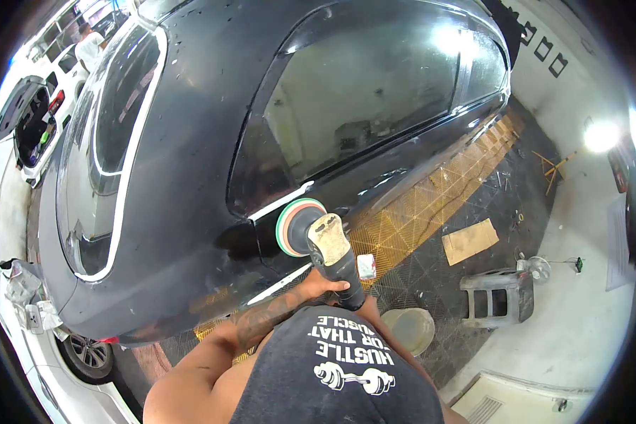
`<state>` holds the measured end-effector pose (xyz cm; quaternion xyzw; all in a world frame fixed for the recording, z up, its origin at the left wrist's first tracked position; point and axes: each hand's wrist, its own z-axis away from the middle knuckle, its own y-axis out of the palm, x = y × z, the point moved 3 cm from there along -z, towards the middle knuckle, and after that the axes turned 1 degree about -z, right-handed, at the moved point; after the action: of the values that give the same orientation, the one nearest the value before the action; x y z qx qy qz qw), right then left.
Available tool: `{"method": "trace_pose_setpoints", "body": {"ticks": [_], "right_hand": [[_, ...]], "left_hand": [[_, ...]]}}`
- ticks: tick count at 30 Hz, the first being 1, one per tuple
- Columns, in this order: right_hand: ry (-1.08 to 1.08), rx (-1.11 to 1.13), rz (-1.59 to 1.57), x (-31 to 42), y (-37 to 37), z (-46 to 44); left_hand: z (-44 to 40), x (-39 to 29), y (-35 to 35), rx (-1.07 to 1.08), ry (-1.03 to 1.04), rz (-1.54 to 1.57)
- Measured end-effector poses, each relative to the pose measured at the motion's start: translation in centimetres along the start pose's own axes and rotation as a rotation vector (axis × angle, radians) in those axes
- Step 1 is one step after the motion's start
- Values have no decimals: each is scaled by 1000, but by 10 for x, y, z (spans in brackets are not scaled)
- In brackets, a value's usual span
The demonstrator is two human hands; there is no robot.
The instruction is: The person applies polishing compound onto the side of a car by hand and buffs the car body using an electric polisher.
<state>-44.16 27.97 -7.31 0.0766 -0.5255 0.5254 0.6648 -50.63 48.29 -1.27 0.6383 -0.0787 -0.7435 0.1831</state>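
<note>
A polishing machine (326, 240) with a cream-and-black head and a round pad (290, 225) edged in green and orange is held in front of my chest. The pad is at the side of a black car (191, 141), below the rear side window. My left hand (323, 285) is closed round the machine's lower body, its thumb across the black casing. Near the bottom end of the machine is my right hand (367, 308), mostly hidden behind the body and the shirt. White masking tape (281, 201) runs along the window's lower edge.
Right of the car are a flat piece of cardboard (470, 242), a grey step stool (498, 298), a round bucket (408, 331) and a lit lamp (602, 136) on a yellow stand. White cars stand at the left, with a person (90, 46) in white at the back.
</note>
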Motion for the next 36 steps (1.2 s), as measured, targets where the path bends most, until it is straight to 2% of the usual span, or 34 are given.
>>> {"method": "trace_pose_setpoints", "body": {"ticks": [3, 7, 10, 12, 14, 16, 17, 20, 22, 24, 26, 28, 29, 30, 32, 36], "right_hand": [[-37, -96, -82, 8, -23, -7], [-43, -107, -102, 4, -46, -28], [-136, -186, -166, 2, -65, -39], [-100, -215, -233, -6, -79, -46], [-113, -194, -169, -22, -94, -55], [84, -146, -145, -46, -102, -63], [95, -243, -106, -26, -114, -51], [96, -283, -11, -7, -133, -39], [44, -259, -54, 4, -137, -39], [-57, -141, -92, 1, -131, -44], [-117, -164, -148, -36, -111, -59], [-17, -122, -136, -88, -96, -76], [32, -96, -132, -112, -89, -82], [79, -66, -127, -132, -83, -88], [171, 5, -119, -154, -75, -90], [45, 53, -96, -54, -107, -57]], "left_hand": [[-25, -14, 12, -6, 9, -9], [-65, -31, 26, -4, 57, -5], [-101, -33, 34, 52, 17, -15], [-121, -34, 41, 45, 30, -41], [-139, -34, 49, 31, 72, 15], [-149, -46, 59, 17, 61, 11], [-151, -48, 65, 48, 30, 68], [-155, -45, 73, 43, 47, 69], [-150, -45, 76, 2, 108, 116], [-144, -30, 67, 32, 50, 69], [-132, -8, 57, -19, 9, -84], [-113, 2, 52, -72, 137, -68], [-101, -10, 57, -128, 180, -23], [-93, -28, 63, -54, 126, 70], [-92, -41, 70, -42, 139, 111], [-117, -3, 63, -93, 94, 30]]}}
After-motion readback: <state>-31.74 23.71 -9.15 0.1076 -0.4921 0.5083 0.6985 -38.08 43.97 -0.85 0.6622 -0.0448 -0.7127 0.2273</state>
